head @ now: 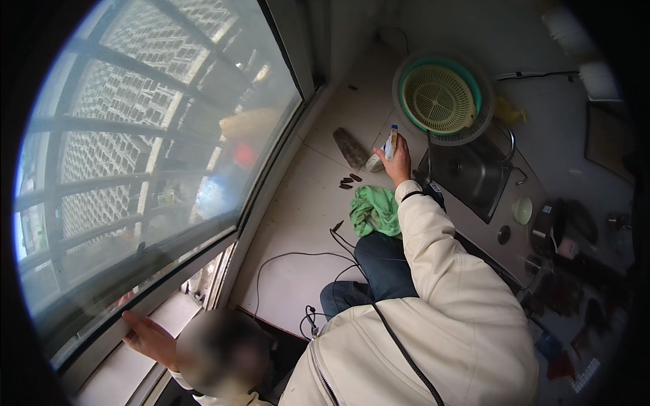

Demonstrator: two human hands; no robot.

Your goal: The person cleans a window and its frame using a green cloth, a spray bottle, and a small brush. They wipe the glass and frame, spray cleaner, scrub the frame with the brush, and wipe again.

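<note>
My right hand (397, 161) grips a white bottle (391, 142) with a blue top, above the pale tiled counter (289, 203). Next to it lie a dark, worn block-like object (349, 147) and several small brown pieces (347, 181). A crumpled green cloth (375, 210) rests by my knee (383, 259). At the lower left, my left hand (150, 341) grips the frame edge of a window sash (114, 325). The window's glass (167, 116) is hazy, with bars and a lattice wall beyond. A blurred round patch hides part of the left forearm.
Stacked plastic basins hold a yellow colander (437, 98) at the back. Right of my arm is a metal sink (459, 170) with a faucet (509, 142). A pale green bowl (522, 210) and a dark pot (548, 228) stand farther right. Black cables (299, 254) cross the counter near my legs.
</note>
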